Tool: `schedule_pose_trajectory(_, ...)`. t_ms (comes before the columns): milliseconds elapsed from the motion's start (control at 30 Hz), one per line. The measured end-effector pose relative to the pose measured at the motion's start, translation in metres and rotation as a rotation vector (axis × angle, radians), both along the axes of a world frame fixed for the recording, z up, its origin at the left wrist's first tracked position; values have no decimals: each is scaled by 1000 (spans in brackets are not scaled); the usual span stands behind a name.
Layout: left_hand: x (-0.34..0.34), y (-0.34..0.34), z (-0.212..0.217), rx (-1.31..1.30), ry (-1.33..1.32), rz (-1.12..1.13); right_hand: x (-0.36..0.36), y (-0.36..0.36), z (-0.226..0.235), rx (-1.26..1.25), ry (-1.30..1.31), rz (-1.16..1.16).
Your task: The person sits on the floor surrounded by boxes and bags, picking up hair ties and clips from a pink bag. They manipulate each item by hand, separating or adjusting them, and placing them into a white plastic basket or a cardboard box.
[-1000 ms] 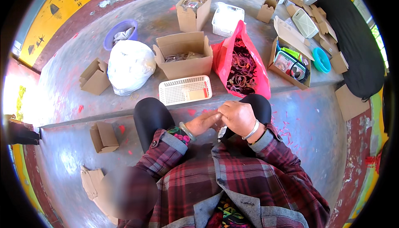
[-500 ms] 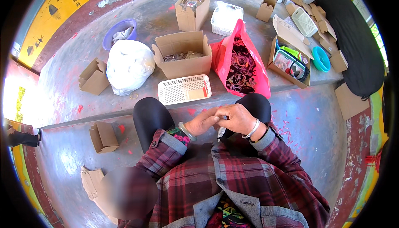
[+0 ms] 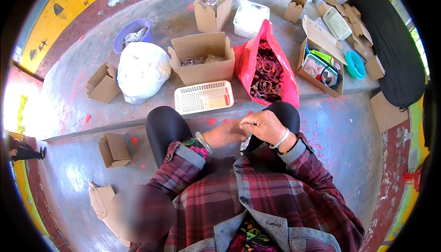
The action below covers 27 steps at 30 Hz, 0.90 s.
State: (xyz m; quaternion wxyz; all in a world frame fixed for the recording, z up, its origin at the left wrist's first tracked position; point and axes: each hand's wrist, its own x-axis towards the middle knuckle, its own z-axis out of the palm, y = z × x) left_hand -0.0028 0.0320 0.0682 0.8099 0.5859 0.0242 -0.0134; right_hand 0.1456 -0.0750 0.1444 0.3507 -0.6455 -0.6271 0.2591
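Above my lap, my left hand (image 3: 225,135) and my right hand (image 3: 266,127) meet at the fingertips. The right fingers are curled into a pinch, and whatever lies in them is too small to make out. My left fingers are bent against the right ones, their tips partly hidden. Just beyond my knees lies a white perforated basket (image 3: 195,98) with a flat tan piece inside. Behind it stands an open cardboard box (image 3: 204,73) of small clear items. To its right, a pink-red plastic bag (image 3: 245,70) gapes over a tangle of thin looped pieces.
A stuffed white bag (image 3: 143,70), a small cardboard box (image 3: 104,83) and a purple basin (image 3: 120,40) stand left on the raised step. At right are a box of odds and ends (image 3: 302,63) and a teal basket (image 3: 355,65). Another person's leg (image 3: 30,153) shows at far left.
My hands have drawn slightly apart at the fingertips, the right shifting a little up. At far left the other person has moved farther into view.
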Motion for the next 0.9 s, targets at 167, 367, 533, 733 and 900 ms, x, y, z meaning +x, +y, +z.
schedule_pose_trajectory(167, -4, 4, -17, 42, 154, 30, 2, -1, 0, -15, -2, 7)
schedule_pose_trajectory(367, -1, 3, 14, 212, 231, 113, 4, -3, 0, -35, -4, 32)
schedule_pose_trajectory(533, 1, 1, -2, 329, 45, 153, 10, -1, -5, -115, -14, 78)
schedule_pose_trajectory(733, 0, -2, 7, 766, 50, 267, 5, -1, 9, -187, -8, 31)
schedule_pose_trajectory(900, -5, 1, -3, 984, -13, 409, 2, -2, 11, -122, 24, -35)
